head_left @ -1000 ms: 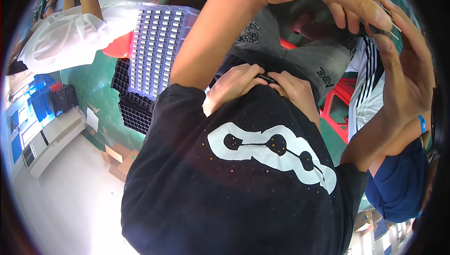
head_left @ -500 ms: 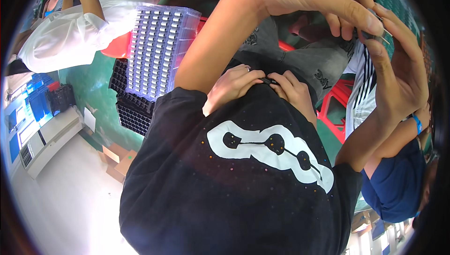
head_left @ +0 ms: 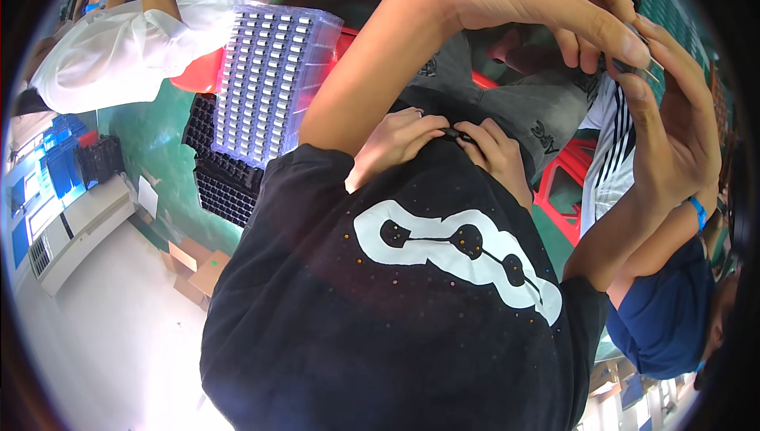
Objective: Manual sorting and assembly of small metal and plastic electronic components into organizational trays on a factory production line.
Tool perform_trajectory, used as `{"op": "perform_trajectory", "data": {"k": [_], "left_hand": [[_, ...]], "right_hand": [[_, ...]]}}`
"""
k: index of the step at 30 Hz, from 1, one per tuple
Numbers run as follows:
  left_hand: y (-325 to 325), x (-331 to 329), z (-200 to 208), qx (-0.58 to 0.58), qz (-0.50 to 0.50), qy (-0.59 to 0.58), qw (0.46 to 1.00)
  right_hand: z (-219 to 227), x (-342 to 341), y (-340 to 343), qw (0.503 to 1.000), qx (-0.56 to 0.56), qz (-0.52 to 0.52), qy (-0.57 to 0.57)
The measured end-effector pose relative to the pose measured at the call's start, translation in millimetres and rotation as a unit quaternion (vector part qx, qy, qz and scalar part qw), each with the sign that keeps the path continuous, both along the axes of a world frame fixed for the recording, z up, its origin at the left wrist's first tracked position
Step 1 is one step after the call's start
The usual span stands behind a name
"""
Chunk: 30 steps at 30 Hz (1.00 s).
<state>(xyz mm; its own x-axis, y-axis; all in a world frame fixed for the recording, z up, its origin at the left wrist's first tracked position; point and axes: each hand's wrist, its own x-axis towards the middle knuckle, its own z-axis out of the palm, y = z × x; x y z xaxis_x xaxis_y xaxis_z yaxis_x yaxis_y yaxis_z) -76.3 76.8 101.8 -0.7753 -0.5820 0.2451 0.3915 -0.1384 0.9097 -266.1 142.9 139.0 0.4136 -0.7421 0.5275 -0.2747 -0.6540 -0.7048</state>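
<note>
My left hand (head_left: 590,19) reaches across from the upper left, its thumb and finger closed on a small dark part with thin metal pins (head_left: 652,67). Below and beside it, my right hand (head_left: 673,118) pinches the same part, with the fingertips of both hands nearly meeting. Most of the part is hidden by the fingers. At the waist of my black T-shirt (head_left: 396,312), another person's two hands, one with a ring, come around from the sides and hold a small black piece (head_left: 457,134) that looks like a buckle.
To the left stands a clear plastic tray (head_left: 331,43) with rows of small silvery cylinders, above black gridded trays (head_left: 226,193). Red stools (head_left: 566,193) stand nearby. A person in white (head_left: 119,59) is at far left, another in navy (head_left: 665,304) at right. Cardboard boxes (head_left: 210,273) lie on the floor.
Both my hands keep their pinch on the small part and have barely shifted. The other person's hands at my waist stay on the black piece. The view has tilted slightly.
</note>
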Motion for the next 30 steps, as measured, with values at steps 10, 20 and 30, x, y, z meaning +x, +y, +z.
{"op": "perform_trajectory", "data": {"k": [10, 20, 30], "left_hand": [[2, -4, 6, 0.008, 0.001, 0.006, 1.000], [-44, 38, -20, 0.035, -0.009, 0.007, 0.999], [11, 9, -22, 0.011, 0.078, -0.136, 0.988]], "right_hand": [[-5, -5, -2, 0.998, -0.007, 0.024, -0.058], [-54, 31, -53, 0.990, -0.086, 0.028, -0.104], [-44, 2, -10, 0.997, -0.018, -0.046, -0.061]]}}
